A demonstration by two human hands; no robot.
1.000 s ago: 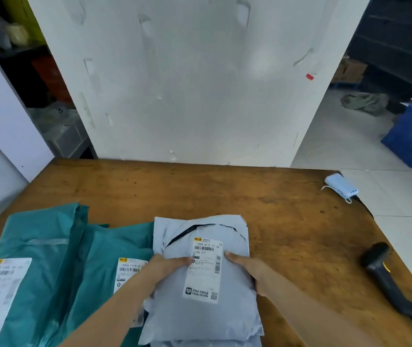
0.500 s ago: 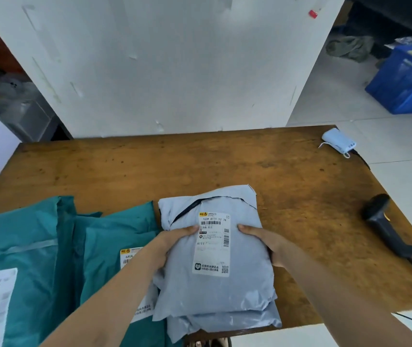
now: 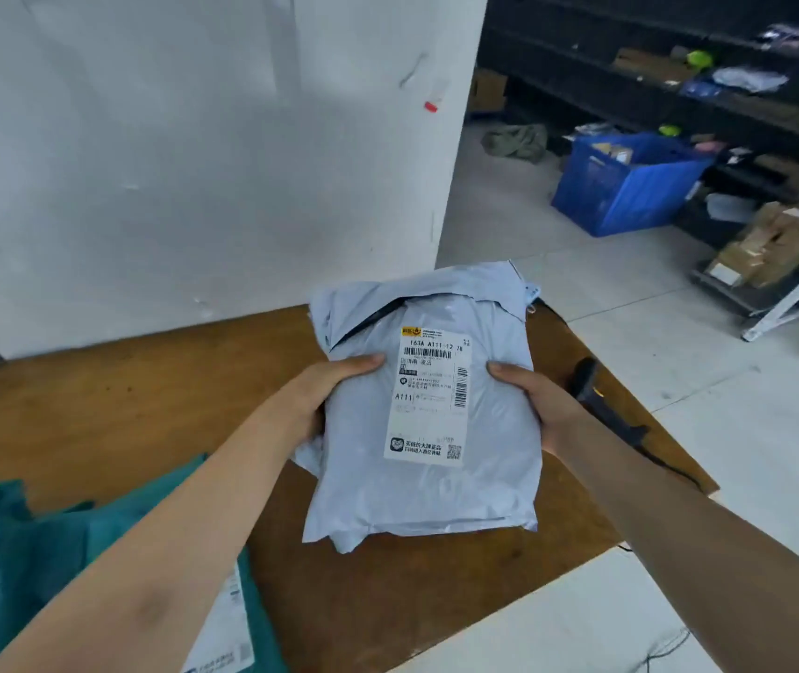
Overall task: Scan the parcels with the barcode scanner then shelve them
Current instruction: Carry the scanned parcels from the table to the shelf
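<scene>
Step in hand: judged to be shelving; the grey parcel was held label-up over the tabletop.
Left hand: gripped the parcel's 9 o'clock edge, thumb on top.
Right hand: gripped its 3 o'clock edge likewise.
Barcode scanner: lay untouched at 3 o'clock of the parcel.
Next move: probably a carry to the shelves at 1 o'clock, well apart; whether the parcel had been scanned could not be told.
</scene>
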